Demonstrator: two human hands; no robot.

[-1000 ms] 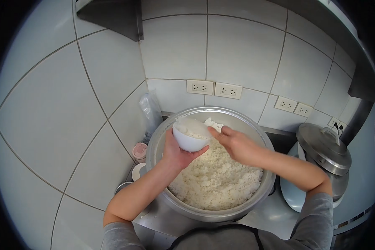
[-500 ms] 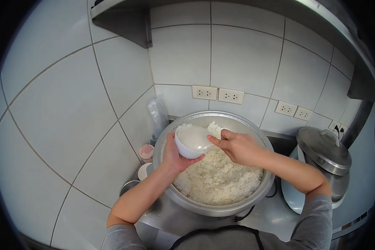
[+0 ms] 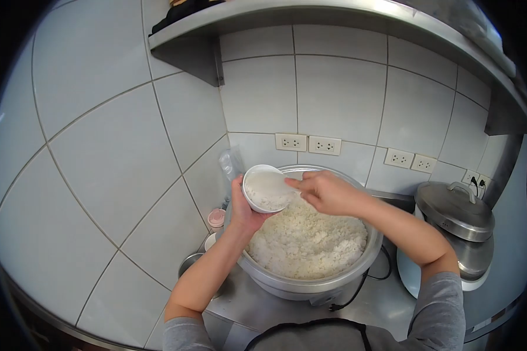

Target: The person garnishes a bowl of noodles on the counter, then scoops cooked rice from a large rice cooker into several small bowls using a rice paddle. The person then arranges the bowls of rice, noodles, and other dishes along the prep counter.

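My left hand point(image 3: 246, 213) holds a white bowl point(image 3: 253, 202) tilted over the left part of a large metal pot. White rice lies in the bowl. My right hand point(image 3: 325, 192) is closed on a pale, translucent paddle point(image 3: 270, 183), whose flat blade is inside the bowl, over the rice. The paddle's handle is mostly hidden by my fingers. Below both hands, the wide pot point(image 3: 376, 240) holds a large mass of cooked rice point(image 3: 310, 243).
A steel lid point(image 3: 454, 205) rests on another cooker at the right. A black cord with a plug point(image 3: 336, 306) lies on the metal counter point(image 3: 263, 309). Left of the pot are a pink-lidded container point(image 3: 216, 217) and a metal container point(image 3: 188, 261). A steel shelf point(image 3: 334, 7) runs overhead.
The view has tilted up, showing more of the shelf. The bowl is turned so that its opening faces me more, and the paddle blade has moved into it from its edge.
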